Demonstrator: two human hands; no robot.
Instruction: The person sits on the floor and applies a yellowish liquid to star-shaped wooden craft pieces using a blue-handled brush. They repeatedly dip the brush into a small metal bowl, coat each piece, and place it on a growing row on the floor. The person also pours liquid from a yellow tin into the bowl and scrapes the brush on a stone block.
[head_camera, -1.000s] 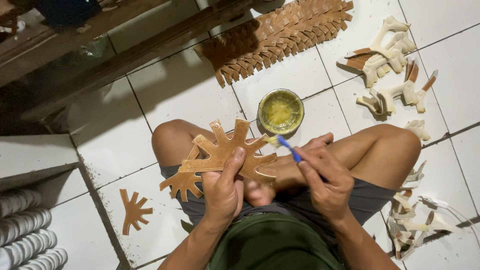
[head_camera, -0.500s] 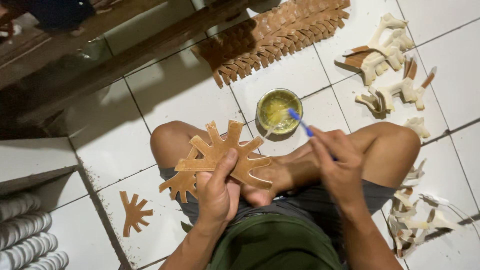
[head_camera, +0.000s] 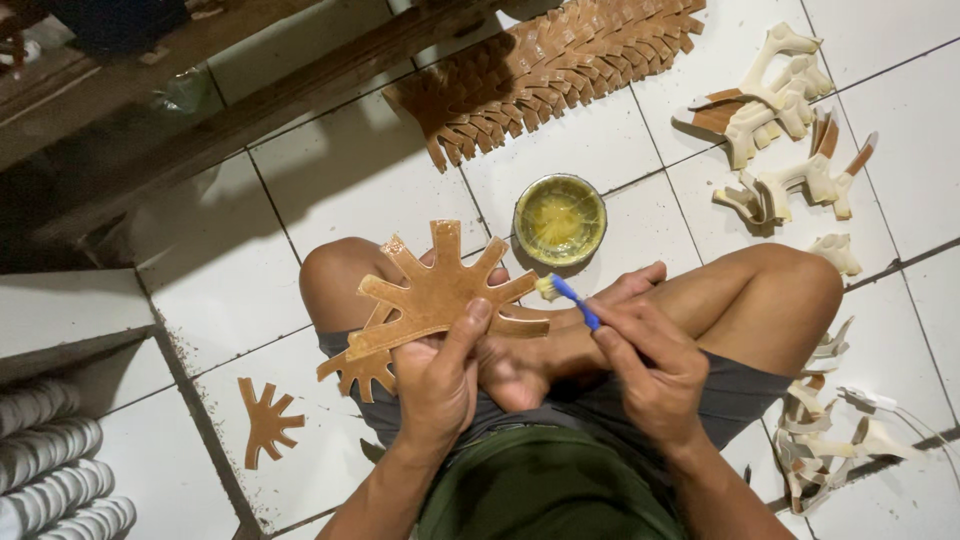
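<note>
I sit cross-legged on a white tiled floor. My left hand (head_camera: 440, 375) holds up a flat brown wooden piece (head_camera: 435, 292) shaped like a fan of spokes, thumb pressed on its face. My right hand (head_camera: 650, 365) grips a blue-handled toothbrush (head_camera: 570, 297) whose bristle end points at the piece's right edge. A round bowl of yellow glue (head_camera: 559, 219) stands on the tile just beyond my feet. A second spoked piece (head_camera: 355, 368) lies under my left hand on my thigh.
Another spoked piece (head_camera: 268, 422) lies on the floor at lower left. A long row of brown cut pieces (head_camera: 560, 60) runs along the top. Pale wooden animal-like shapes (head_camera: 775, 110) lie at right, more (head_camera: 830, 440) by my right knee. White ribbed objects (head_camera: 50, 465) sit far left.
My right hand drew the toothbrush back from the glue bowl toward the spoked piece. The left hand kept the piece raised, shifting it slightly.
</note>
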